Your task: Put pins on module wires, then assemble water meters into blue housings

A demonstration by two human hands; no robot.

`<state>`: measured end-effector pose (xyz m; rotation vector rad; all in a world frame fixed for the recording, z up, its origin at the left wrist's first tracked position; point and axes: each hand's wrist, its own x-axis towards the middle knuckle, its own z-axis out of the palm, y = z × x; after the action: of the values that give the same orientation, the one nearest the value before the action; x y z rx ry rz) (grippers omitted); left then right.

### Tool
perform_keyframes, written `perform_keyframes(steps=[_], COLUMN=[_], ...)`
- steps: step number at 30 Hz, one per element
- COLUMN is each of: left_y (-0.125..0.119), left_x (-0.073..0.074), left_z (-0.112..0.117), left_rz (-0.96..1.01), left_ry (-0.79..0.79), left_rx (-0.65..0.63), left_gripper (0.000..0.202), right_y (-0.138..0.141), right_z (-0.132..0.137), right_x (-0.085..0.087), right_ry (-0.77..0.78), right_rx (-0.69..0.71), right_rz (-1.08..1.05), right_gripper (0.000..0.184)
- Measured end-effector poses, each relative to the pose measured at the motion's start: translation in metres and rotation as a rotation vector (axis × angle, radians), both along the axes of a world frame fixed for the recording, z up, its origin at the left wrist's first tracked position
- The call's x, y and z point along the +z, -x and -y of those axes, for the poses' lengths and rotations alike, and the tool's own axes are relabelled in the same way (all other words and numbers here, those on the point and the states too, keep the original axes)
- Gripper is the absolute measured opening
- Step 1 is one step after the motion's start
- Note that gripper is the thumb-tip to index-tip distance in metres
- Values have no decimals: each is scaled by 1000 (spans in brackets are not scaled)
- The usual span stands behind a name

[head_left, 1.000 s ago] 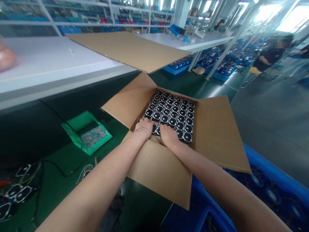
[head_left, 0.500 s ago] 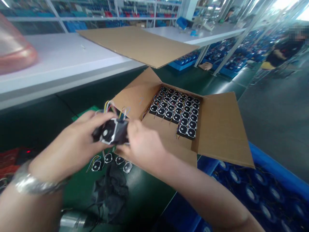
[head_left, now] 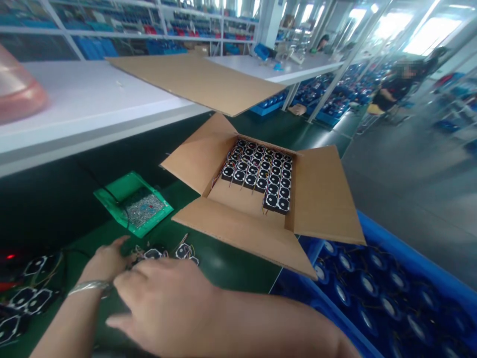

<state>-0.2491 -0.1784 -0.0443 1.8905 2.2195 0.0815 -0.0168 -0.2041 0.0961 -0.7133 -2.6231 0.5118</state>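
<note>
My left hand [head_left: 108, 266], with a bracelet at the wrist, hovers low over the green surface with its thumb and a finger apart. My right hand [head_left: 167, 298] reaches across beside it, thumb stretched away from the fingers; nothing shows in its grasp. Just beyond the hands lie small square black motors [head_left: 152, 253] with thin coloured wires, partly hidden by my right hand. Another motor [head_left: 182, 250] lies a little to the right. An open cardboard box [head_left: 242, 233] holds rows of the same motors [head_left: 274, 180], with bare cardboard at its near left part.
A green bin [head_left: 136, 231] of small metal parts stands at left. More motors [head_left: 28, 301] lie at lower left. Blue crates [head_left: 410, 248] with round parts are at right. A cardboard flap [head_left: 204, 82] lies over the white bench [head_left: 93, 99]. A person [head_left: 395, 89] sits far right.
Both hands have moved down and left, away from the motors they held up in front of the box. Those are out of the hands now. The view has shifted, showing the green bin.
</note>
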Motion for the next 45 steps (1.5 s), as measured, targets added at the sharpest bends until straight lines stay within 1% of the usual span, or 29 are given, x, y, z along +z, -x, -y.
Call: perform_keyframes(steps=[1,2,3,4,5,6,7,8,9,10,11,12,13,14,15,18,20,22,24,27,29,31,34,37,42,45], left_y=[-4,-10,-17,-26,-37,-50,-65,-80,-96,-111,-125,-138,-149,-158,-164,-175,-179,-184,-189,-196,-199,-201,-203,-202,-202,-202], left_x=[17,36,56,75,93,109,123,133,139,142,141,137,129,120,108,72,52,38,30,23,20,18,17,18,17,16], left_z=[-6,-12,-19,-25,-30,-36,-41,-46,-50,-54,-57,-59,-61,-62,-63,-61,-59,-57,-56,-55,-53,-52,-51,-51,-50,-50], left_rz=[-33,-62,-45,12,44,91,146,176,214,260,286,290,270,227,179,87,57,34,16,-11,-34,-55,-64,-57,-49,-59], left_ry=[47,18,-27,-57,-164,-244,-316,-354,-343,-342,-313,-244,-197,-149,-98,15,-6,-53,-82,-122,-149,-157,-157,-167,-194,-189], left_rx=[128,234,250,203,243,219,156,55,-70,-188,-318,-458,-555,-624,-659,-653,-611,-561,-520,-475,-449,-430,-425,-426,-431,-427], left_gripper=[34,39,45,49,50,49,47,46,45,46,47,49,52,55,58,70,79,85,87,86,84,82,81,80,81,81], right_y=[-22,-46,-71,-96,-119,-140,-159,-174,-186,-195,-200,-202,-202,-201,-198,-194,-193,-191,-187,-180,-177,-176,-175,-175,-176,-176], right_z=[0,-4,-12,-25,-42,-61,-81,-99,-114,-126,-133,-136,-136,-134,-131,-126,-127,-129,-129,-123,-119,-117,-117,-119,-119,-118], right_x=[24,43,56,61,59,49,34,16,-5,-25,-43,-58,-69,-78,-83,-88,-90,-93,-97,-103,-105,-105,-104,-103,-105,-107], right_ry=[6,11,45,32,1,-6,25,69,129,169,178,169,150,126,103,77,109,161,190,141,92,79,134,180,165,190], right_rx=[-19,-31,-145,-344,-562,-731,-842,-913,-936,-937,-940,-946,-953,-960,-967,-958,-948,-975,-1032,-1071,-1055,-1041,-1091,-1134,-1123,-1096], right_rz=[-82,-177,-188,-163,-110,-1,177,408,681,771,806,838,844,847,849,834,792,743,715,683,667,664,656,639,609,584], right_gripper=[29,27,23,20,19,19,18,17,20,27,35,39,44,49,52,57,58,60,59,56,56,52,43,47,49,50])
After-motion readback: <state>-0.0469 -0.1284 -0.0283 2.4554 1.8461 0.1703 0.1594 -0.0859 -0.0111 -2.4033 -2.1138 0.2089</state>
